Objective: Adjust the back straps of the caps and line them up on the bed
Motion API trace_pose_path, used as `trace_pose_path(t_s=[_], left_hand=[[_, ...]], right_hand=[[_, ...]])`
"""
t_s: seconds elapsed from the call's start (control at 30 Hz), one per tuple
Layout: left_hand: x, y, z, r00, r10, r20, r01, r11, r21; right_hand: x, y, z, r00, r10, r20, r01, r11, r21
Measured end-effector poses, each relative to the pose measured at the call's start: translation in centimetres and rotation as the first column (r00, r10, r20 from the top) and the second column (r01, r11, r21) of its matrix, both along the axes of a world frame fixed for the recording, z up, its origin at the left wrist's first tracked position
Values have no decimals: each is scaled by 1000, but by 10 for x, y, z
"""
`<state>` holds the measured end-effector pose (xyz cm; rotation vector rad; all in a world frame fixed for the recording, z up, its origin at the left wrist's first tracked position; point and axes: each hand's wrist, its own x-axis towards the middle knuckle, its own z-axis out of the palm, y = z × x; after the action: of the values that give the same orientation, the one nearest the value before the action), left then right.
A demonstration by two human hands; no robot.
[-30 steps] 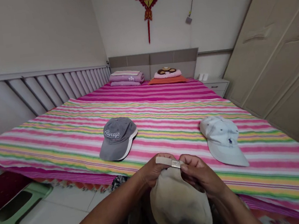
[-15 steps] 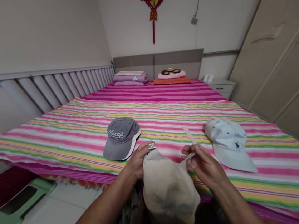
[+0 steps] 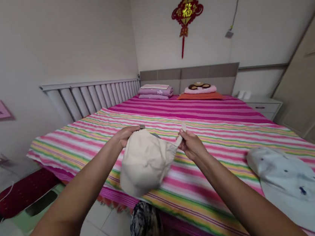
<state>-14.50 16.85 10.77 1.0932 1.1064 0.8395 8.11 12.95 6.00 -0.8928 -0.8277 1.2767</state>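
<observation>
Between my hands hangs a beige baseball cap (image 3: 144, 161) above the front part of the bed, its brim at the lower left. My left hand (image 3: 125, 135) is closed on the cap's back edge, where a small metal buckle (image 3: 142, 127) shows beside the fingertips. My right hand (image 3: 191, 143) pinches the cap's loose strap (image 3: 180, 139), whose end sticks up past the fingers. The beige cap hides nearly all of the grey cap. A pale blue cap (image 3: 288, 179) lies on the bed to the right of my right forearm.
A striped sheet (image 3: 209, 172) covers the bed, with folded bedding (image 3: 157, 91) by the headboard (image 3: 212, 74). A railing (image 3: 92, 99) runs along the left wall. A green stool (image 3: 18, 224) and a dark red item (image 3: 29, 189) stand lower left; a nightstand (image 3: 267, 105) is at the far right.
Both hands have lifted the beige cap forward over the bed and turned its outside into view. It now covers the grey cap. The view has swung left.
</observation>
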Motion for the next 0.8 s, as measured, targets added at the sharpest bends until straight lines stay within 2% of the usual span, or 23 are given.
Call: trace_pose_path(t_s=[0.07,0.13,0.2,0.27,0.4,0.47,0.57,0.63,0.67,0.73,0.77,0.8], left_hand=[[-3,33,2,995,74,-72,-70,996,55],[-6,58,-5,979,169,-114,-153,979,134],[-8,70,-18,955,250,-157,-215,953,213],[-11,69,-34,938,282,-199,-225,936,270],[-18,39,-63,928,260,-266,-158,923,350],[-27,16,-79,909,279,-310,-137,902,410],[-47,-26,-110,774,421,-473,-39,778,628],[-60,-58,-135,675,585,-451,-45,642,765],[-66,-74,-149,627,660,-414,-47,563,825],[-72,-104,-176,584,725,-366,1,451,893],[-72,-118,-188,585,727,-360,46,413,909],[-70,-130,-200,592,717,-367,97,388,916]], right_hand=[[-8,37,3,999,-41,21,42,997,-58],[-12,66,-1,995,-70,69,79,989,-123],[-14,80,-14,989,-62,137,86,980,-179],[-17,78,-33,977,-7,212,55,973,-224],[-31,43,-75,919,178,352,-73,954,-292],[-31,22,-89,883,200,424,-84,958,-275],[2,-7,-98,826,79,558,18,986,-166],[48,-29,-96,754,-98,650,173,984,-52],[76,-43,-94,698,-213,684,284,959,9],[135,-76,-91,552,-415,723,501,859,110],[163,-94,-91,436,-513,740,619,767,167],[188,-112,-92,198,-579,791,751,608,257]])
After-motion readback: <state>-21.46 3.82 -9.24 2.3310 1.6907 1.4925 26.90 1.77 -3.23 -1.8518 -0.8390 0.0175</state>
